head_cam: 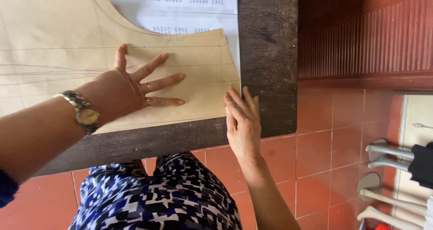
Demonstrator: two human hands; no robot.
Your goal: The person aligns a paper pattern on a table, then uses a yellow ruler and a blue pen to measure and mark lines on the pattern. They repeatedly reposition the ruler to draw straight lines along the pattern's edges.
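A tan paper pattern piece [58, 36] with drawn pencil lines and a curved cut edge lies on a dark wooden table [268, 54]. My left hand [135, 88] presses flat on it, fingers spread, with rings and a wristwatch on that arm. My right hand [241, 119] rests at the pattern's lower right corner, fingertips touching the paper's edge, fingers together and holding nothing. White printed paper sheets [180, 7] lie under the pattern at the far side.
The table's near edge [149, 144] runs just above my lap, covered in blue, black and white patterned cloth [167, 198]. Red floor tiles [333, 140] lie to the right. A red-brown wooden panel [365, 31] stands at upper right. Metal chair legs [388, 153] show at far right.
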